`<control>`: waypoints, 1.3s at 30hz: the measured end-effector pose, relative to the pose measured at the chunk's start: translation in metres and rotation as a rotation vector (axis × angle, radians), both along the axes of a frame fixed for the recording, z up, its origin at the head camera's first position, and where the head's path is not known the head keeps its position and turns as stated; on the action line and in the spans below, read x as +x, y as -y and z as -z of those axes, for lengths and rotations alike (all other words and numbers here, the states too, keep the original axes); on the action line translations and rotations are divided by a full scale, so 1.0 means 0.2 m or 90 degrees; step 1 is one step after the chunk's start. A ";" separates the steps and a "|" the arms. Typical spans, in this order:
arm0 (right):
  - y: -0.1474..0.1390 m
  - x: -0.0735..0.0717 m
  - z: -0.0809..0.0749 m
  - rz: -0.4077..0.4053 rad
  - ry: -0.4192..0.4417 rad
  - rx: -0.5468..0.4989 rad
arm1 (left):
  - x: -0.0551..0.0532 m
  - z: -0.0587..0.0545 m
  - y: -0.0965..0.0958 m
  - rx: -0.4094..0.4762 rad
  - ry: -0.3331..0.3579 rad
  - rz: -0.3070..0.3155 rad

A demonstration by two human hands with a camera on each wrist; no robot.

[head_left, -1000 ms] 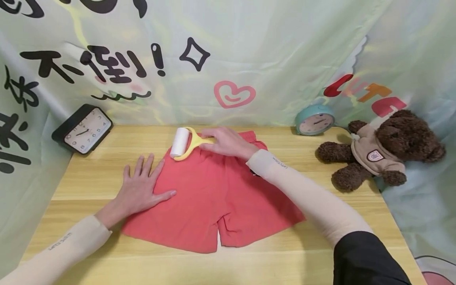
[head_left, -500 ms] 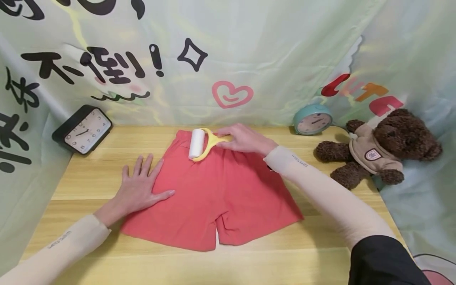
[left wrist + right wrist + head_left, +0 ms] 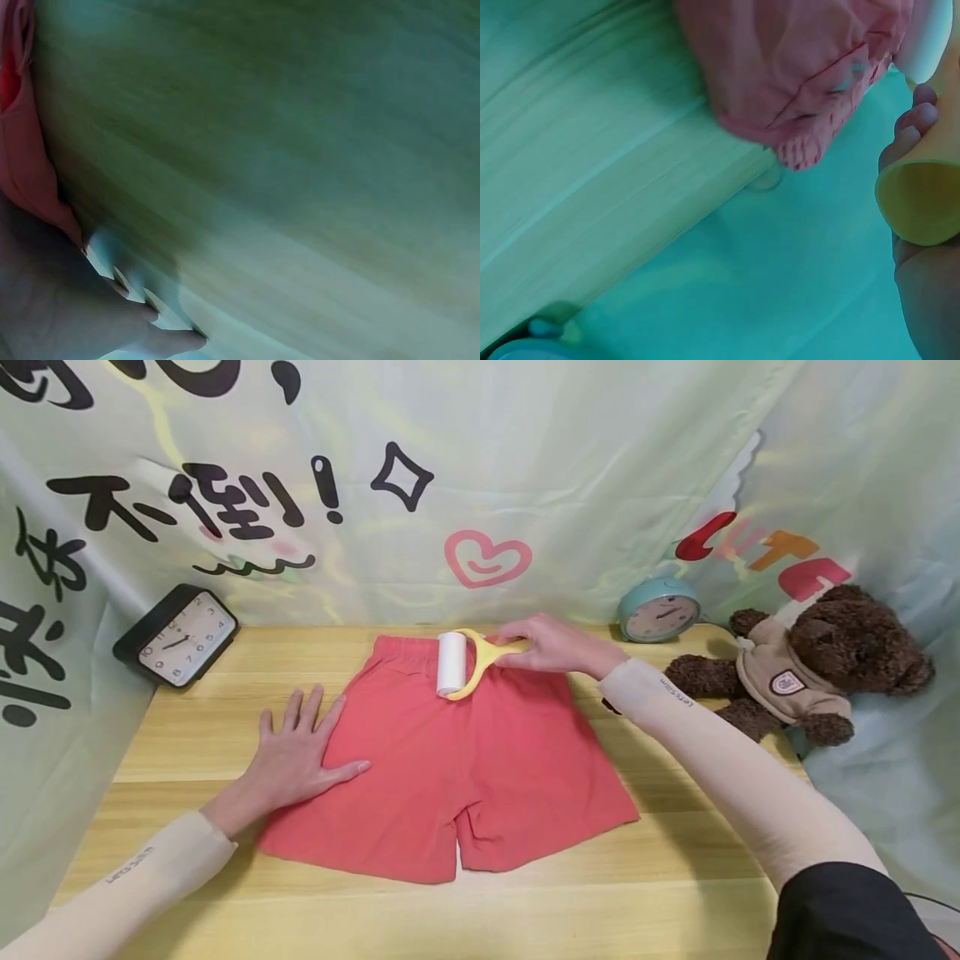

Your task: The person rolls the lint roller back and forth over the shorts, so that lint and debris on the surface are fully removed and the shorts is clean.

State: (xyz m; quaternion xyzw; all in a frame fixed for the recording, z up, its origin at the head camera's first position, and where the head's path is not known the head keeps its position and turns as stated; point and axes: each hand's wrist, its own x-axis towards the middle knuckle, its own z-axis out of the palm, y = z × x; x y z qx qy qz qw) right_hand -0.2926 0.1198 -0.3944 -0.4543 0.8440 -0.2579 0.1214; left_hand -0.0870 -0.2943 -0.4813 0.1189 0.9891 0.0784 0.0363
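Observation:
Red shorts (image 3: 420, 777) lie spread flat on the wooden table (image 3: 360, 918), waistband toward the back. My right hand (image 3: 551, 643) grips the yellow handle of a lint roller (image 3: 452, 664), whose white roll overlaps the shorts just below the waistband. In the right wrist view, fingers curl round the hollow handle end of the lint roller (image 3: 919, 202). My left hand (image 3: 294, 756) rests with fingers spread at the left edge of the shorts, its thumb on the fabric. Fingers of the left hand (image 3: 90, 307) also show beside the red cloth in the left wrist view.
A black square clock (image 3: 180, 635) stands at the back left. Toward the back right are a round teal clock (image 3: 660, 610) and a brown teddy bear (image 3: 795, 664) in a beige top. A printed curtain (image 3: 360, 568) hangs behind the table.
My right hand has moved the lint roller rightward along the waistband, from the left end to about the middle. The left hand has stayed in place.

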 end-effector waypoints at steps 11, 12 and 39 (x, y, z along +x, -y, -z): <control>-0.26 0.01 -0.05 0.052 0.009 0.044 | 0.01 -0.01 0.00 0.003 0.010 -0.006; -0.29 0.01 -0.05 0.054 0.009 0.048 | 0.01 -0.01 0.00 0.002 0.010 -0.006; -0.78 0.07 -0.09 0.149 0.063 0.047 | 0.00 -0.01 0.00 0.005 0.012 -0.008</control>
